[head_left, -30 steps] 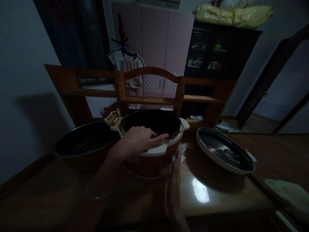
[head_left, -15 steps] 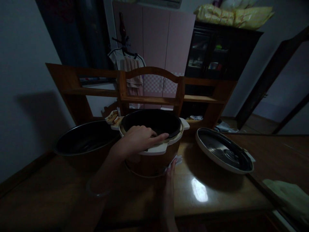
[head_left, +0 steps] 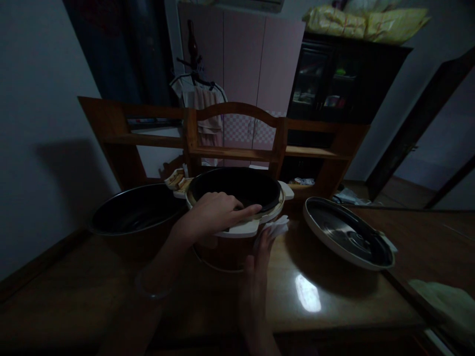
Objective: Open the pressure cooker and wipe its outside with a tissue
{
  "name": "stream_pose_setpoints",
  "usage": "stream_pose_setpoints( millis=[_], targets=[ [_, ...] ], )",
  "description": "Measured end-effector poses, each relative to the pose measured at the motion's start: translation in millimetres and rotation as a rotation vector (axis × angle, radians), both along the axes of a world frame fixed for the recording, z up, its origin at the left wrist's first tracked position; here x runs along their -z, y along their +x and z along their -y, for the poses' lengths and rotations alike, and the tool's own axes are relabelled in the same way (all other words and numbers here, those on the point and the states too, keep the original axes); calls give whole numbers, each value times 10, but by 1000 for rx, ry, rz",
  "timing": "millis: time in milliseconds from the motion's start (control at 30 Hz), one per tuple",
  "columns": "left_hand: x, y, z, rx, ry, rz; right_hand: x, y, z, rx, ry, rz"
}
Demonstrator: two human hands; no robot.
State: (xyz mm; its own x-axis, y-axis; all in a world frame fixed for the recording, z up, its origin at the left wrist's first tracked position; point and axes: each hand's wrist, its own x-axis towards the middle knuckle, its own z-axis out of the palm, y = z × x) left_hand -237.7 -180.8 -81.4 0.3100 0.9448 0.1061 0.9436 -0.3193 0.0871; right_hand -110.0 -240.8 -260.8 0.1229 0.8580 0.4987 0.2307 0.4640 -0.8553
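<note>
White tissue (head_left: 277,226) sticks out beyond the right grip (head_left: 257,274), beside the cooker (head_left: 224,253).

On the table (head_left: 284,309), a cooker (head_left: 222,254) stands between a pot (head_left: 137,212) on the left and a lid (head_left: 343,232) on the right. Behind them is a shelf (head_left: 233,152); beyond, a wardrobe (head_left: 241,64) stands left of a cabinet (head_left: 374,84) with bags (head_left: 336,22) on top.
</note>
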Motion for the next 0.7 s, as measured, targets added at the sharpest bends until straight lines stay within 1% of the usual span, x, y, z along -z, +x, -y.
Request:
stream_pose_setpoints(
  millis=[167,267,367,500,600,700],
  targets=[
    [3,11,2,-2,12,-6,383,-86,217,-54,-19,267],
    [8,11,7,-1,16,-1,475,-136,312,-97,12,408],
    [15,2,6,3,26,-9,411,-130,273,-133,179,604],
    [21,-12,2,12,37,-33,216,12,31,-139,419,834],
    [22,-16,13,44,43,-28,116,168,-133,-194,534,959],
    [24,-16,27,39,53,-24,126,310,-194,-194,597,1023]
  ],
)
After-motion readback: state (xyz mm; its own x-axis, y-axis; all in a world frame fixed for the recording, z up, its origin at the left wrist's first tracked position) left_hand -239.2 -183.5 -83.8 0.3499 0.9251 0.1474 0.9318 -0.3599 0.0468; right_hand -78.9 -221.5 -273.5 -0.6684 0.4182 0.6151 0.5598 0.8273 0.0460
